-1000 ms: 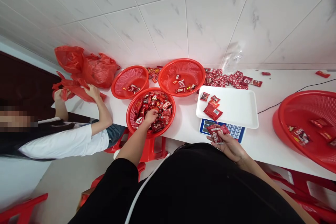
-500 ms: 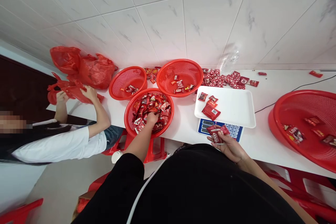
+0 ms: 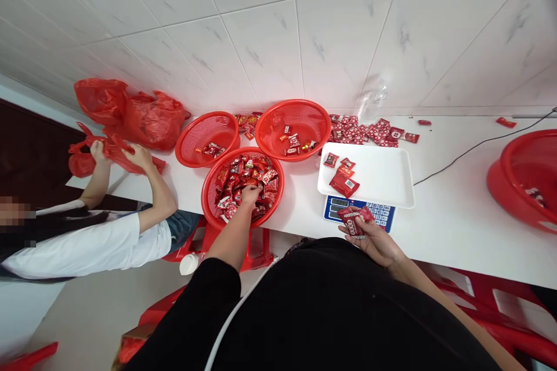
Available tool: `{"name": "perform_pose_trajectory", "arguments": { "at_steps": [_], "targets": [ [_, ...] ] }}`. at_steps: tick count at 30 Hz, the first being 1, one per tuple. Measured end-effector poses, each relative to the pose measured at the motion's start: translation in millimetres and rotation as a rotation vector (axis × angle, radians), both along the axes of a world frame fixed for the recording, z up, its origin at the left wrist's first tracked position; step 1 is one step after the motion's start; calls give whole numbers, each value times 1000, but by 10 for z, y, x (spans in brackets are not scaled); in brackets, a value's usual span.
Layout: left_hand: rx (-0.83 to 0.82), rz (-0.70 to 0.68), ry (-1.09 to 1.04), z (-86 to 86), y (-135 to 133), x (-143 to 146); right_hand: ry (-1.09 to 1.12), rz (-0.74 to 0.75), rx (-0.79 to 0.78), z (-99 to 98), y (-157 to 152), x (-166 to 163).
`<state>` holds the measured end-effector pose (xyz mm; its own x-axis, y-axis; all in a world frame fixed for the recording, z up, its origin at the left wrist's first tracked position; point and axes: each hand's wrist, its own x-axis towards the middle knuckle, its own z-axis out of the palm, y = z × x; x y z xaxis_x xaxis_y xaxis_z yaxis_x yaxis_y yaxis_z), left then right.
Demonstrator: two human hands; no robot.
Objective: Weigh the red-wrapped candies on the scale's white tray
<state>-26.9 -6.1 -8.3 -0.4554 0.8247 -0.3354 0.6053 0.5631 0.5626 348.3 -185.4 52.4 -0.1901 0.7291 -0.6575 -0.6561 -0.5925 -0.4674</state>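
Observation:
My left hand reaches into the nearest red basket, fingers curled down among its wrapped red candies. What it grips I cannot make out. My right hand is held near my body, closed on a few red candy packets, just in front of the blue scale keypad. The white scale tray carries three red packets at its left end.
Two more red baskets with few candies stand behind. Loose packets lie by the wall. A large red basket sits far right, a black cable beside it. At left a person's hands handle red plastic bags.
My left hand has dug slightly deeper into the candies. The view has shifted right-to-left, so the big basket slid toward the edge. The other person's hands have lifted the red bag.

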Motion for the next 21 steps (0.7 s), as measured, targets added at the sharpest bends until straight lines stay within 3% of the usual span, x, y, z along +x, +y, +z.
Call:
{"name": "perform_pose_trajectory", "arguments": {
  "at_steps": [4, 7, 11, 13, 16, 18, 21],
  "targets": [
    [121, 66, -153, 288, -42, -121, -1, -36, -3, -35, -17, 30],
    [228, 40, -343, 546, -7, 17, 6, -60, 1, -78, -38, 66],
    [187, -253, -557, 738, 55, 775, 3, -101, 15, -83, -82, 125],
    [79, -404, -606, 730, 87, 1283, 4, -123, 21, -64, -114, 160],
    [135, -578, -534, 643, 176, 1943, 18, -155, 37, -46, -178, 224],
    [223, -658, -446, 584, 257, 2235, 23, -181, 36, -54, -229, 271],
    [252, -777, -364, 518, 359, 2435, 22, -223, 23, -80, -305, 330]
  ]
}}
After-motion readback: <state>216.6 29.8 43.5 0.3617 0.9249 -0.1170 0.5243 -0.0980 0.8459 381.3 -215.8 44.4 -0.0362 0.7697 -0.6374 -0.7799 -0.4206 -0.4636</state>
